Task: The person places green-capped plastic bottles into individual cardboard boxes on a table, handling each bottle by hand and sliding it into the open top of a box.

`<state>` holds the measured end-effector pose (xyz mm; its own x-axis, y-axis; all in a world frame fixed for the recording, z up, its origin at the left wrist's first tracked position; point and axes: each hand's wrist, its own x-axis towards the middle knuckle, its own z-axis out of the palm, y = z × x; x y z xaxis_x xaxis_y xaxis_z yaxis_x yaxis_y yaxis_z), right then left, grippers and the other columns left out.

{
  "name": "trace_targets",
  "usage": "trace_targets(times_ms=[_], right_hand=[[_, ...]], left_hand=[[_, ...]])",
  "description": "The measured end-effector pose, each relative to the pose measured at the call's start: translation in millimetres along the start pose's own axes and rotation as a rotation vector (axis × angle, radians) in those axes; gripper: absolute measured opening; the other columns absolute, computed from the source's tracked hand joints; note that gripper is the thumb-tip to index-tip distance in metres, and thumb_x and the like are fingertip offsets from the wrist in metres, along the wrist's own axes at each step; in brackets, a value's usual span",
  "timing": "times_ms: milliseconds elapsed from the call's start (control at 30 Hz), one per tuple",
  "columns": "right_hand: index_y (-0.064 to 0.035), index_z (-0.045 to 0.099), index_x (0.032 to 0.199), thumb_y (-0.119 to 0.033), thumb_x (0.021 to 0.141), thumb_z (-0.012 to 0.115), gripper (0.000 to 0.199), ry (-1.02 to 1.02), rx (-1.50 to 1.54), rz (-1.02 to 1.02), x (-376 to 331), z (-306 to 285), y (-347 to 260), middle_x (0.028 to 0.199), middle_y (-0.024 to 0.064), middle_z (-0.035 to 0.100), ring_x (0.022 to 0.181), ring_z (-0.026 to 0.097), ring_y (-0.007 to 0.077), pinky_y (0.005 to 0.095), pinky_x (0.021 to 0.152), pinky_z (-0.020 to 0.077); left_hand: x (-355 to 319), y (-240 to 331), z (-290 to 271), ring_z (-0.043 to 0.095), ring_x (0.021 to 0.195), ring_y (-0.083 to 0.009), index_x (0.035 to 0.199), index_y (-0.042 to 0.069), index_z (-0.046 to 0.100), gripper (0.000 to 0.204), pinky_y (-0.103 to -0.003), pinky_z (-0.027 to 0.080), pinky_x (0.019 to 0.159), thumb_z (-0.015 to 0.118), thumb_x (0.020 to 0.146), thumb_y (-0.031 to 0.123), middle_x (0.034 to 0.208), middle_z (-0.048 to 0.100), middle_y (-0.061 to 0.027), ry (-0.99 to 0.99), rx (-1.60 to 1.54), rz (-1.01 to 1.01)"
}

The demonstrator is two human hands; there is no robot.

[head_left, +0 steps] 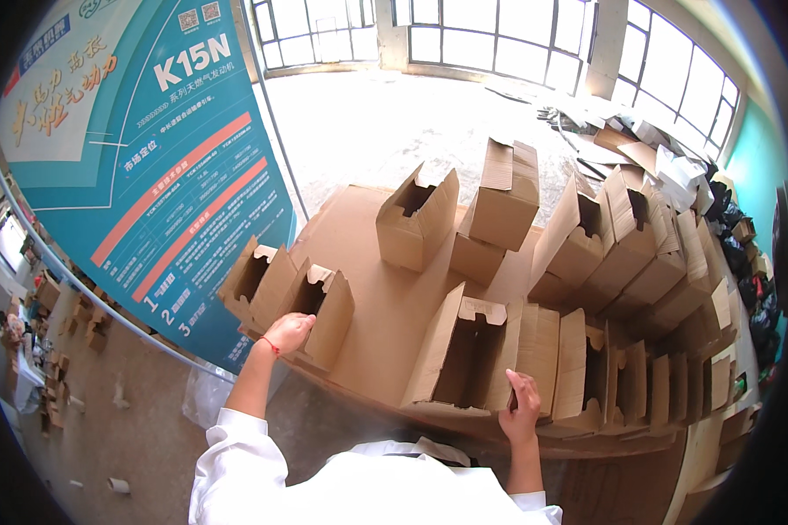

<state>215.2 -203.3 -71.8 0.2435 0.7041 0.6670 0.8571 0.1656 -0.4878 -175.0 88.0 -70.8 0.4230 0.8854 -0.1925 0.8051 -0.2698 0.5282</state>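
Open-topped brown cardboard boxes stand on a large cardboard-covered surface (372, 328). At the left, my left hand (289, 334) closes its fingers on the near edge of a small upright box (333, 325), whose top flaps stand up. Another open box (252, 282) is just left of that one. My right hand (521, 407) holds the near right edge of a larger open box (435, 354) in front of me; its fingers are bent and partly overlap the cardboard. This box's dark inside shows between raised flaps.
More boxes (626, 385) stand in a tight row at the right, with others (657, 249) behind. Two boxes are stacked at the back (503, 197), beside a single box (416, 223). A teal banner (175, 175) rises at the left; scrap cardboard (626, 144) lies beyond.
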Motion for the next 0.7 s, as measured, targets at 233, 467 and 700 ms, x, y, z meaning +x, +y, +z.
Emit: trace_targets(times_ms=[233, 467, 700], right_hand=[[-0.0051, 0.057, 0.118, 0.013, 0.06, 0.051, 0.062, -0.009, 0.002, -0.023, 1, -2, 0, 0.089, 0.0155, 0.063, 0.09, 0.062, 0.0357, 0.0411, 0.076, 0.0507], [-0.0054, 0.058, 0.118, 0.013, 0.061, 0.052, 0.06, -0.015, 0.016, -0.02, 1, -3, 1, 0.091, 0.016, 0.064, 0.09, 0.062, 0.0353, 0.0412, 0.076, 0.0509], [-0.0057, 0.059, 0.118, 0.012, 0.061, 0.052, 0.061, -0.015, 0.024, -0.011, 0, -3, 2, 0.094, 0.0167, 0.064, 0.091, 0.062, 0.0353, 0.0406, 0.075, 0.0515]], left_hand=[[-23, 26, -21, 0.066, 0.082, -0.0309, 0.085, 0.006, 0.07, 0.04, -0.041, 0.05, 0.078, 0.045, 0.097, 0.034, 0.078, 0.069, -0.0132, 0.139, 0.169, 0.09], [-34, 15, -10, 0.066, 0.089, -0.0345, 0.088, 0.011, 0.071, 0.02, -0.043, 0.052, 0.08, 0.061, 0.084, 0.028, 0.088, 0.07, -0.0147, -0.067, 0.357, -0.06], [-9, 27, 9, 0.065, 0.103, -0.0305, 0.098, 0.01, 0.071, 0.03, -0.041, 0.053, 0.081, 0.067, 0.075, 0.029, 0.103, 0.068, -0.0173, -0.252, 0.691, -0.201]])
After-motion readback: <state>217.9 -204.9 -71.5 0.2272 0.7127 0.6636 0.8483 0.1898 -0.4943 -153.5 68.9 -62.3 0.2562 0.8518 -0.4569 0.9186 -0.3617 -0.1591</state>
